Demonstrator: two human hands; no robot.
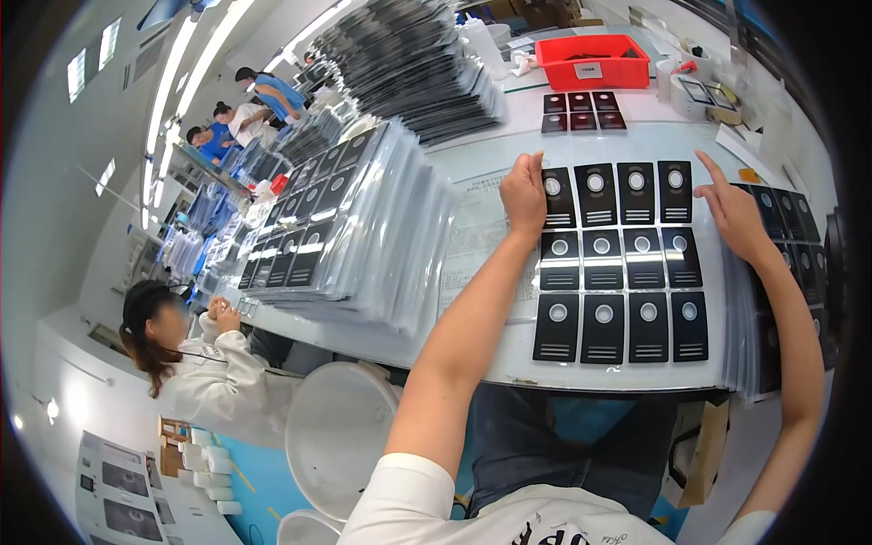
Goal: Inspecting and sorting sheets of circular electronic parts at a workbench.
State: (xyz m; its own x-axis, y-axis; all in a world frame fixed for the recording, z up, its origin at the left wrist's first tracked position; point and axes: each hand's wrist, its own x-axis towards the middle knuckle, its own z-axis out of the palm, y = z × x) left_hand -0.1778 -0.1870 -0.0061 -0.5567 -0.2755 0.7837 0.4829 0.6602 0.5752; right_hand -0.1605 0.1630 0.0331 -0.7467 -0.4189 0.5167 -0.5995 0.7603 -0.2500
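Note:
On the table before me lies a clear plastic sheet bearing rows of black rectangular panels [623, 259], each with a pale round ring and short light lines. At its upper left edge is my left hand [524, 195], fingers curled closed on the sheet's margin with the thumb up; the fingertips are partly hidden. Beside the upper right edge is my right hand [732, 211], its index finger stretched out and its thumb apart, nothing visibly held. Under my right forearm is a stack of similar sheets [743, 318], partly covered by the arm.
A tall pile of panel sheets [381, 245] stands to the left, with a darker stack [409, 73] behind. Farther back are a red bin [592, 64] and a small set of dark panels [583, 111]. A person in white [213, 363] sits at left; a white round tub [341, 440] stands below the table.

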